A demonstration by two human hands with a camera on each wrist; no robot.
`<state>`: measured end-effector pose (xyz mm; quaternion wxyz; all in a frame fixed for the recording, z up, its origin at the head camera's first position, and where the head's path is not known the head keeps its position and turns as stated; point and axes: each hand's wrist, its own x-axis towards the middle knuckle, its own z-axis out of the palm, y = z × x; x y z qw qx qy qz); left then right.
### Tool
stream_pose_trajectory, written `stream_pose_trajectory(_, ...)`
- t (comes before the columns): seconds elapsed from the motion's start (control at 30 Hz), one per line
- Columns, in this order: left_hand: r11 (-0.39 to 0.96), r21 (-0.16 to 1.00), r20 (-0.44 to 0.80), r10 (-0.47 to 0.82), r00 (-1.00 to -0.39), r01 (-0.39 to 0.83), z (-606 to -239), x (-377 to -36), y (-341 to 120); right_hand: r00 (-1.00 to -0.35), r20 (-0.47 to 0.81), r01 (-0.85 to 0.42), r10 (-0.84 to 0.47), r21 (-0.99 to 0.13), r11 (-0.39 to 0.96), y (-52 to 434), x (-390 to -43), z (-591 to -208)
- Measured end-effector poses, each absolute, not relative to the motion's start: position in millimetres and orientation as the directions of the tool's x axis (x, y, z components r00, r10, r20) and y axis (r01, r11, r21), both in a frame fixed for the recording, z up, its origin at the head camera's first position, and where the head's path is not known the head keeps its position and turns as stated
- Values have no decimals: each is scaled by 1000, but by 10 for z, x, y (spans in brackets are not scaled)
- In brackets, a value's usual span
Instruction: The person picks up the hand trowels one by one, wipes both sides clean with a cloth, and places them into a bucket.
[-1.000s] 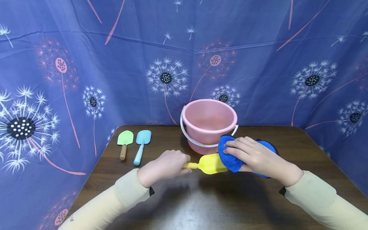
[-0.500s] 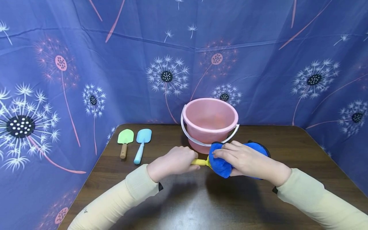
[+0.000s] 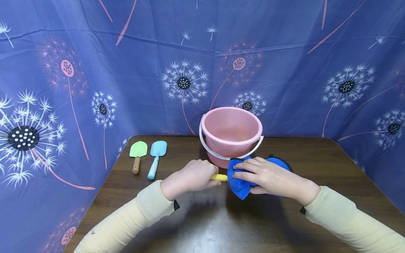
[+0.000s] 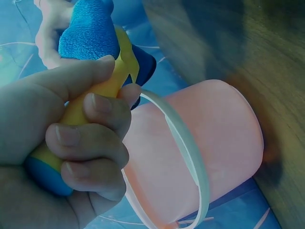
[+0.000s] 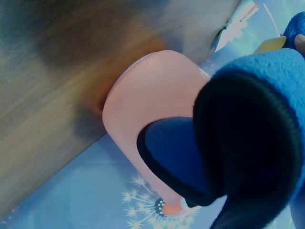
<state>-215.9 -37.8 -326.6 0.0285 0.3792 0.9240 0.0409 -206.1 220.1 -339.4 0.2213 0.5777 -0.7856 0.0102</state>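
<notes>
My left hand point(image 3: 191, 178) grips a yellow toy shovel by its handle point(image 3: 220, 177), with fingers curled round it in the left wrist view, where the handle's blue end point(image 4: 47, 175) shows. My right hand point(image 3: 269, 177) holds a blue cloth point(image 3: 238, 186) with dark edging, wrapped about the shovel's blade. In the head view the cloth hides the blade; a yellow strip of it point(image 4: 127, 55) shows beside the cloth in the left wrist view. Folds of the cloth point(image 5: 267, 67) fill much of the right wrist view. Both hands are above the table, in front of a pink bucket point(image 3: 221, 149).
Upright on the brown wooden table point(image 3: 202, 225) stands the bucket, its white handle point(image 3: 207, 147) hanging over the front. To the left lie a green shovel with a wooden handle point(image 3: 136, 165) and a light blue shovel point(image 3: 155, 165). A blue dandelion-print curtain point(image 3: 142, 80) encloses the back and sides.
The cloth in my right hand has slid left along the shovel to the base of its handle, covering the blade that showed before. My left hand has shifted slightly right with the shovel.
</notes>
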Motion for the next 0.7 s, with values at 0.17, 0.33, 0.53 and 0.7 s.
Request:
stream_pose_trajectory(0.17,709,90,3,703,-712,700,-3258,-2159,-384,-241,352,-901,-904,265,343,2205,-2066,-3420)
stream_pose_trajectory(0.33,705,92,21,704,-710,703,-3243,-2162,-403,-273,326,-887,-905,278,368,2199,-2065,-3411)
stream_pose_trajectory(0.53,696,116,14,712,-702,708,-3247,-2171,-429,-273,305,-888,-912,286,361,2208,-2067,-3413)
stream_pose_trajectory(0.7,692,131,9,715,-699,710,-3234,-2175,-444,-269,299,-886,-916,296,357,2224,-2075,-3407)
